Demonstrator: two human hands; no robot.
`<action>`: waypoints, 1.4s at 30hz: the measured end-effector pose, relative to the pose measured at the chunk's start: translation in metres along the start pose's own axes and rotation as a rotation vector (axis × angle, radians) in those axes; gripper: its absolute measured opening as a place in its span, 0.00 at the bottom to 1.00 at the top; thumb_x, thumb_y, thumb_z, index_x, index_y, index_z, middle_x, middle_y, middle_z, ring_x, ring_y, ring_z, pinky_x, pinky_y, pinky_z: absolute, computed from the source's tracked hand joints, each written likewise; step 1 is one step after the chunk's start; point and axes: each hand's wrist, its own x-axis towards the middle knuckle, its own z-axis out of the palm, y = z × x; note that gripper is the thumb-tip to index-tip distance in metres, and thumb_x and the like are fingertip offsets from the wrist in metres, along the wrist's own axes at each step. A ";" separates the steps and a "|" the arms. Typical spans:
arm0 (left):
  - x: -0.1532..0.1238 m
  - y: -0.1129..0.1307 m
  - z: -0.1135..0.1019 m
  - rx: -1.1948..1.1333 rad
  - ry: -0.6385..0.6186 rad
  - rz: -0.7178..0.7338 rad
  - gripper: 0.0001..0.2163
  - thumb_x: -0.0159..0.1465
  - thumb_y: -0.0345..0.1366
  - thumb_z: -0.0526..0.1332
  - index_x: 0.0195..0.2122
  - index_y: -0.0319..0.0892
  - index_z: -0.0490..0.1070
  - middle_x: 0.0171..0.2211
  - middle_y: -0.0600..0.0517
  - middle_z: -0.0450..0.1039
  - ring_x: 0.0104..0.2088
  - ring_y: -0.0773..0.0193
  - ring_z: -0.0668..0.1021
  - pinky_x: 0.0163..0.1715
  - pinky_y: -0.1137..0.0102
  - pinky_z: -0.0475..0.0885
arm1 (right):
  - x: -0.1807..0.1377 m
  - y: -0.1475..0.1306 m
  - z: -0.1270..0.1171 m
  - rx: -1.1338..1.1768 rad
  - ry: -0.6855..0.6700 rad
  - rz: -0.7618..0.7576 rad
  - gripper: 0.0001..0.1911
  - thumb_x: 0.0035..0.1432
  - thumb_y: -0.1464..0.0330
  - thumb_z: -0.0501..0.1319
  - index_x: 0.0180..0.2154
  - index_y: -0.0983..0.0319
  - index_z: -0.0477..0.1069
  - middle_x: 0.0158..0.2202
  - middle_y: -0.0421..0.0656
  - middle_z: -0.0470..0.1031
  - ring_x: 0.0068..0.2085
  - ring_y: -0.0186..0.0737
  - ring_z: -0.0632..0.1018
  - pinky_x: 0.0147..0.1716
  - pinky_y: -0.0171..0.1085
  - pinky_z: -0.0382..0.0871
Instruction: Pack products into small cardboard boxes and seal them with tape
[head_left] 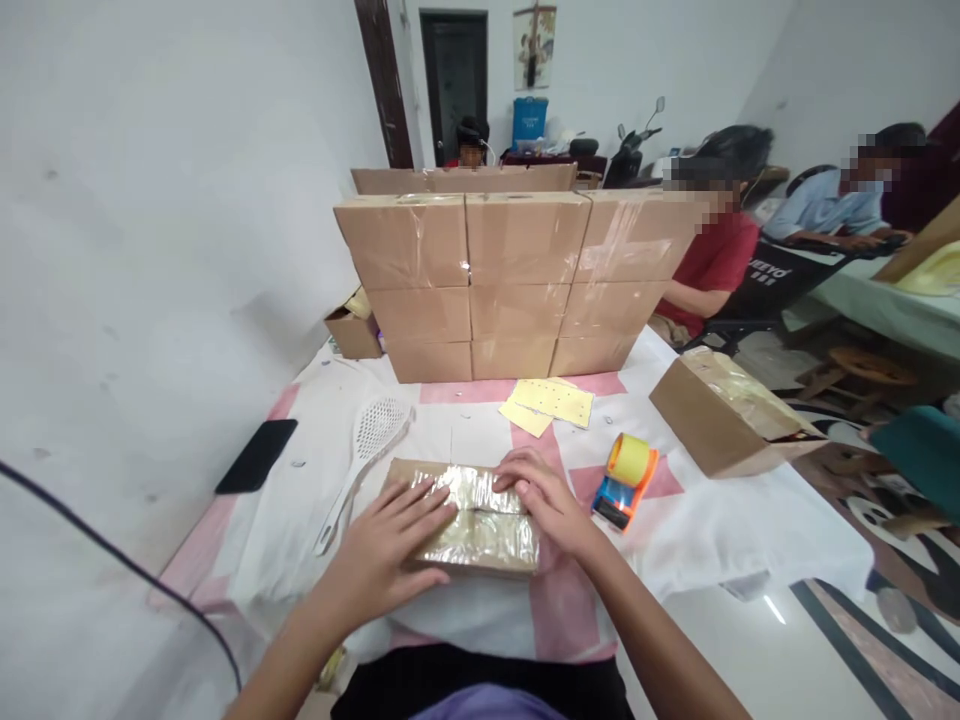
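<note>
A small cardboard box (pixel 480 568) lies in front of me, its top covered by glossy, wrinkled clear film or tape; I cannot tell which. My left hand (pixel 397 545) rests flat on the left part of the top, fingers spread. On the upper right corner lies my right hand (pixel 544 495), its fingers loosely bent and touching the film, with nothing held in them. To the right stands an orange and blue tape dispenser (pixel 627 482) with a yellowish roll. A white slotted skimmer (pixel 367 455) lies left of the box.
A wall of stacked cardboard boxes (pixel 517 315) stands at the back. Yellow cards (pixel 553 402) lie before it. An open carton (pixel 712 420) sits at right, a black phone-like slab (pixel 256 456) at left. People sit beyond; a black cable (pixel 112 545) hangs at left.
</note>
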 end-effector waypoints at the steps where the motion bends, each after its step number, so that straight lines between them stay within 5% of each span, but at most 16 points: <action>1: 0.003 0.001 0.001 0.017 -0.061 0.043 0.34 0.65 0.51 0.63 0.71 0.56 0.55 0.65 0.49 0.69 0.65 0.45 0.69 0.64 0.48 0.65 | -0.009 0.000 -0.005 -0.084 0.050 -0.009 0.15 0.70 0.60 0.53 0.51 0.53 0.74 0.45 0.47 0.79 0.55 0.53 0.73 0.56 0.55 0.67; 3: 0.006 0.003 0.008 0.073 -0.075 0.044 0.35 0.66 0.52 0.62 0.72 0.54 0.52 0.66 0.48 0.67 0.66 0.45 0.69 0.61 0.50 0.69 | -0.031 0.007 -0.022 -0.300 0.320 0.005 0.15 0.67 0.62 0.58 0.54 0.52 0.71 0.53 0.48 0.75 0.59 0.55 0.70 0.61 0.59 0.60; 5: 0.009 0.002 0.018 0.130 -0.049 0.040 0.34 0.66 0.52 0.61 0.71 0.53 0.53 0.66 0.48 0.67 0.65 0.44 0.69 0.59 0.50 0.71 | -0.056 0.026 -0.045 -0.465 0.743 0.088 0.21 0.60 0.60 0.64 0.55 0.54 0.68 0.57 0.51 0.69 0.61 0.58 0.68 0.63 0.63 0.57; 7: 0.015 -0.001 0.029 0.166 -0.023 0.046 0.33 0.66 0.53 0.61 0.70 0.53 0.56 0.66 0.49 0.67 0.64 0.44 0.70 0.57 0.50 0.73 | -0.076 0.052 -0.070 -0.390 1.091 0.229 0.31 0.54 0.56 0.68 0.56 0.57 0.64 0.57 0.54 0.67 0.59 0.59 0.71 0.59 0.63 0.63; 8: 0.019 -0.003 0.033 0.177 -0.012 0.051 0.32 0.66 0.53 0.61 0.69 0.54 0.58 0.65 0.49 0.68 0.64 0.44 0.71 0.56 0.51 0.73 | -0.084 0.066 -0.080 -0.251 1.154 0.305 0.35 0.51 0.54 0.69 0.56 0.58 0.62 0.55 0.54 0.69 0.55 0.59 0.74 0.55 0.62 0.68; 11: 0.041 -0.013 0.042 0.199 0.025 0.072 0.30 0.65 0.52 0.63 0.67 0.53 0.63 0.64 0.48 0.69 0.62 0.44 0.73 0.56 0.52 0.73 | -0.089 0.100 -0.099 0.217 0.979 0.466 0.42 0.44 0.50 0.72 0.56 0.58 0.60 0.42 0.49 0.78 0.40 0.54 0.81 0.40 0.55 0.78; 15: 0.075 -0.024 0.044 0.227 0.125 0.099 0.23 0.65 0.49 0.64 0.60 0.50 0.71 0.57 0.46 0.76 0.55 0.46 0.78 0.50 0.56 0.74 | -0.082 0.113 -0.101 0.297 0.744 0.429 0.33 0.46 0.49 0.72 0.48 0.61 0.72 0.35 0.48 0.82 0.35 0.52 0.82 0.34 0.48 0.78; 19: 0.085 -0.026 0.041 0.195 0.315 0.101 0.13 0.67 0.45 0.62 0.50 0.50 0.78 0.49 0.44 0.80 0.47 0.49 0.80 0.44 0.57 0.72 | -0.085 0.100 -0.094 0.239 0.727 0.381 0.27 0.43 0.47 0.73 0.32 0.64 0.77 0.31 0.49 0.81 0.32 0.52 0.81 0.31 0.45 0.76; 24: 0.076 0.021 0.051 -0.115 0.443 -0.003 0.13 0.70 0.41 0.56 0.37 0.49 0.80 0.35 0.46 0.78 0.37 0.54 0.79 0.40 0.58 0.73 | -0.093 0.056 -0.055 0.231 0.778 0.269 0.26 0.50 0.45 0.68 0.37 0.61 0.78 0.36 0.49 0.82 0.39 0.53 0.82 0.40 0.47 0.76; 30: 0.082 0.112 0.093 -0.856 0.149 -0.289 0.23 0.69 0.55 0.51 0.30 0.47 0.78 0.38 0.45 0.70 0.42 0.52 0.76 0.46 0.55 0.75 | -0.091 0.003 0.006 0.201 0.670 0.143 0.26 0.64 0.44 0.55 0.30 0.59 0.72 0.27 0.43 0.74 0.30 0.45 0.75 0.29 0.41 0.72; 38: 0.080 0.137 0.112 -1.100 0.012 -0.334 0.21 0.60 0.58 0.63 0.30 0.45 0.81 0.31 0.47 0.73 0.34 0.55 0.77 0.37 0.59 0.74 | -0.107 0.011 0.007 0.065 0.816 0.188 0.30 0.63 0.41 0.50 0.23 0.57 0.64 0.23 0.41 0.66 0.27 0.43 0.68 0.26 0.40 0.64; 42: 0.080 0.150 0.108 -1.146 0.063 -0.367 0.20 0.62 0.55 0.61 0.25 0.46 0.79 0.30 0.48 0.70 0.35 0.56 0.75 0.38 0.60 0.72 | -0.113 0.016 0.007 0.035 0.827 0.183 0.29 0.64 0.42 0.51 0.23 0.57 0.64 0.22 0.41 0.65 0.25 0.42 0.66 0.25 0.40 0.60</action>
